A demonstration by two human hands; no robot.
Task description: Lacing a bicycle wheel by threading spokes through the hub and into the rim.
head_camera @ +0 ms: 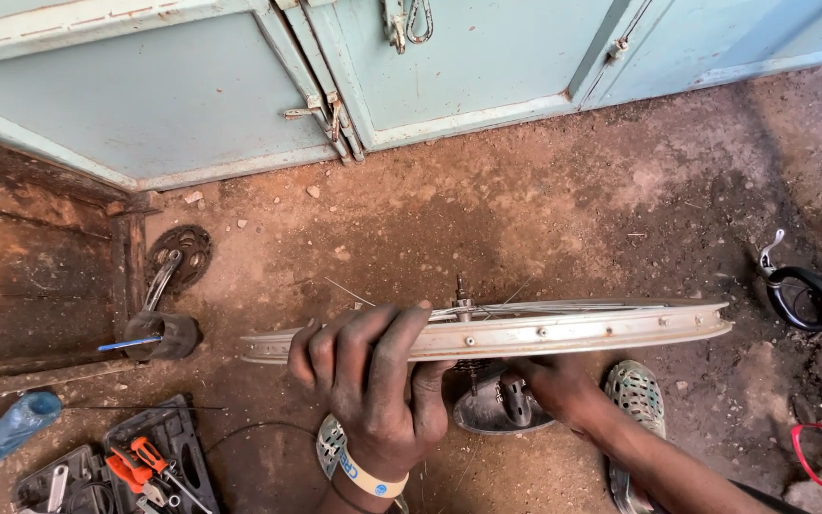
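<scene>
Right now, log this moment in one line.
left hand: grips bare metal bicycle wheel rim | right hand: under rim, grip hidden | dirt floor

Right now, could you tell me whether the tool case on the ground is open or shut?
Open: the dark tool case at lower left lies with its tray exposed, and orange-handled tools show inside it.

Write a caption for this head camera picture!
Left hand grips a bare wheel rim over dirt floor; right hand reaches beneath.

One label-like item showed: a narrow band [370, 479], pale yellow with a blue printed patch, wrapped around the wrist of the left hand [373, 381] at the near edge. No packages, signs or screens appeared elsewhere on the dirt floor [525, 219].
</scene>
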